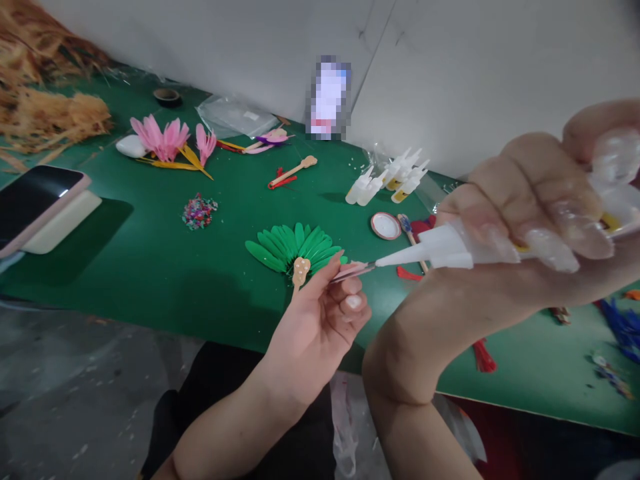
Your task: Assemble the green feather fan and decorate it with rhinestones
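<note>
My left hand (325, 313) is closed in a pinch on slim pink tweezers (353, 271), whose dark metal tip points right. My right hand (530, 200), raised close to the camera, is wrapped around a small white glue bottle (450, 247) tilted on its side. The bottle's long nozzle meets the tweezers' tip, or nearly so; I cannot tell if they touch. Just beyond my left hand, a fan of green feathers (295, 247) lies on the table, with a pale wooden handle piece (301, 270) dotted with pearl beads at its base.
On the green table (200, 293) stand several glue bottles (370, 185) beside a white round lid (385, 226). Sequins (199, 212), pink feathers (163, 139) and another wooden handle (295, 171) lie leftward. A phone (40, 200) rests at the left edge; another screen (329, 97) leans on the wall.
</note>
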`<state>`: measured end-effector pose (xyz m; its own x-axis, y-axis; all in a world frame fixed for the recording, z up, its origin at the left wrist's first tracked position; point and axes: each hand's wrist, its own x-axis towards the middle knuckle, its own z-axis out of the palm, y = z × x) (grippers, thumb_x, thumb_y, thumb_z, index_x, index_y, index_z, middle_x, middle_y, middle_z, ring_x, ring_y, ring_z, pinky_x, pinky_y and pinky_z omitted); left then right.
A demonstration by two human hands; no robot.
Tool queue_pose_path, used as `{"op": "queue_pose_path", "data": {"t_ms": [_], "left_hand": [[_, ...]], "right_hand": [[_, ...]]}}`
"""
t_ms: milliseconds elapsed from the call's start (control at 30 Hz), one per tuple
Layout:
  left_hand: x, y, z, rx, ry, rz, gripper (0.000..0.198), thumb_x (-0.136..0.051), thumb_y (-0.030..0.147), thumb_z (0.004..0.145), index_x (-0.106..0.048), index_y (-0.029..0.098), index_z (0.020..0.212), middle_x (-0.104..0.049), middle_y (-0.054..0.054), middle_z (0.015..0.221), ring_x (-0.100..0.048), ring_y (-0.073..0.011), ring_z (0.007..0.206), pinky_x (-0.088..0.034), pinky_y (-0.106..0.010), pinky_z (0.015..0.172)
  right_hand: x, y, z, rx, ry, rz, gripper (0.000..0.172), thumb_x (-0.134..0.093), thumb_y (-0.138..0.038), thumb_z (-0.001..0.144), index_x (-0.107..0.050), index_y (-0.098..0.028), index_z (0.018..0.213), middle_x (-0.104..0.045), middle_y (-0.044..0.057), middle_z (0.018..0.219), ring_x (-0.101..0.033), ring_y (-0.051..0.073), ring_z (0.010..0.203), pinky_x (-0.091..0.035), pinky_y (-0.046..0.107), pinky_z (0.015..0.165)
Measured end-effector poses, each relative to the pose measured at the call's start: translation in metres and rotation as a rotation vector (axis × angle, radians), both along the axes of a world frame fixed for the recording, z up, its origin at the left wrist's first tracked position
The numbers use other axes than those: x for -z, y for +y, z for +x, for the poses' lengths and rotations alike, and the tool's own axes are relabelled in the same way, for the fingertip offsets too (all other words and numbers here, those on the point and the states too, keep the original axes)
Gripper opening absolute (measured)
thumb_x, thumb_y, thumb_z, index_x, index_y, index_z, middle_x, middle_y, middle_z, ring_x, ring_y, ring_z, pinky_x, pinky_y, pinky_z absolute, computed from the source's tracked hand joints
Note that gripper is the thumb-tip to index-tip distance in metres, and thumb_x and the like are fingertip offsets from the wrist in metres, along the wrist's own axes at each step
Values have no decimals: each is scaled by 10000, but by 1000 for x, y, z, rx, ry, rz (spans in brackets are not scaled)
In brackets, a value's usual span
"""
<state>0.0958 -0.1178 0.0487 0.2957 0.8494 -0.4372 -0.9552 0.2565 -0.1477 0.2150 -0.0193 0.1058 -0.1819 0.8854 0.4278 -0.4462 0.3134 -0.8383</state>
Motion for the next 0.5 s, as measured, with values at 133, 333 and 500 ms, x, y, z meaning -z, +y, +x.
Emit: {"op": "queue_pose_path", "data": {"t_ms": [133,333,500], "left_hand": [[0,0,1,-4,-2,6,498,-335,204,1016,-646,48,660,-526,-15,488,-531,-64,399,-429,-141,396],[0,0,0,-8,-6,8,503,-330,202,1017,-642,43,656,-526,-16,481,-536,-65,399,-433,-140,397],[-1,0,0,-6,-14,22,507,-321,198,1020,-639,43,657,-529,-15,483,-533,-60,400,-425,-136,397]], "right_hand": [[2,6,-1,-139,120,152,287,-577,-339,896,-590,-252,623,-282,-110,391,-258,53,241,-308,211,241],[6,10,-3,-147,140,161,315,-582,-394,905,-594,-244,628,-289,-106,392,-255,56,245,-292,223,242],[3,6,-1,-113,131,145,324,-576,-407,910,-589,-249,628,-294,-102,397,-268,64,255,-285,248,252]]}}
